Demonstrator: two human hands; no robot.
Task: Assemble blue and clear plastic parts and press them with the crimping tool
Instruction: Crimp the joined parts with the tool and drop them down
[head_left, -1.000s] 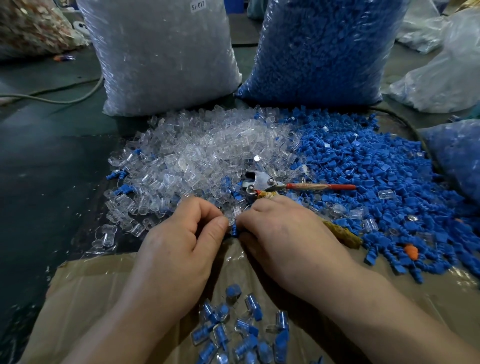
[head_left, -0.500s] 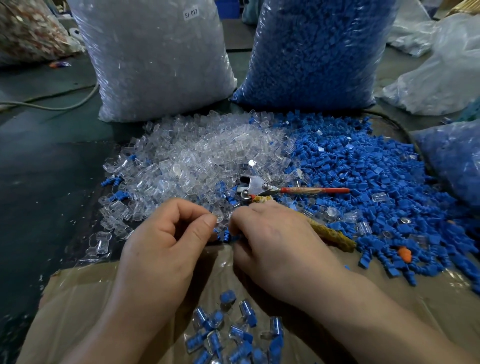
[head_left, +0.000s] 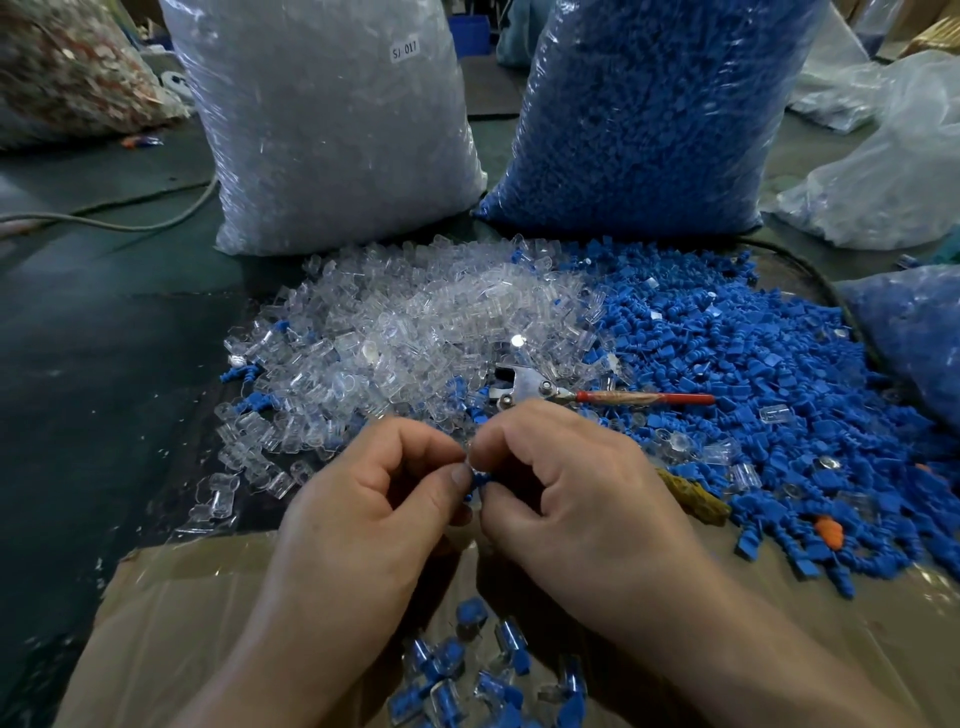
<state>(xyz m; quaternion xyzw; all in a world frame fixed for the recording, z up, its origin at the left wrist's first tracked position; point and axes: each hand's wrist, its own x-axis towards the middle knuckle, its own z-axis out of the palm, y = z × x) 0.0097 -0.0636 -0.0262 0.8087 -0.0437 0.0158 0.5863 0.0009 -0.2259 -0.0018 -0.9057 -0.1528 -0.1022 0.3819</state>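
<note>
My left hand (head_left: 374, 509) and my right hand (head_left: 576, 499) meet fingertip to fingertip above the cardboard's far edge. Between them they pinch a small blue part (head_left: 479, 480) with a clear piece against it, mostly hidden by the fingers. A heap of clear plastic parts (head_left: 415, 332) lies just beyond the hands, and a heap of blue parts (head_left: 753, 374) spreads to the right. The crimping tool (head_left: 571, 392), with metal jaws and red handles, lies on the parts right behind my right hand. Several assembled blue-and-clear pieces (head_left: 467, 675) sit on the cardboard below my wrists.
A big bag of clear parts (head_left: 327, 130) and a big bag of blue parts (head_left: 649, 114) stand at the back. A brown cardboard sheet (head_left: 171, 623) covers the near area. More bags lie at the right (head_left: 893, 171), and a cable (head_left: 104, 221) runs at the left.
Both hands have drawn slightly toward me and closed tighter together; the blue part now shows between the thumbs. The tool has not moved.
</note>
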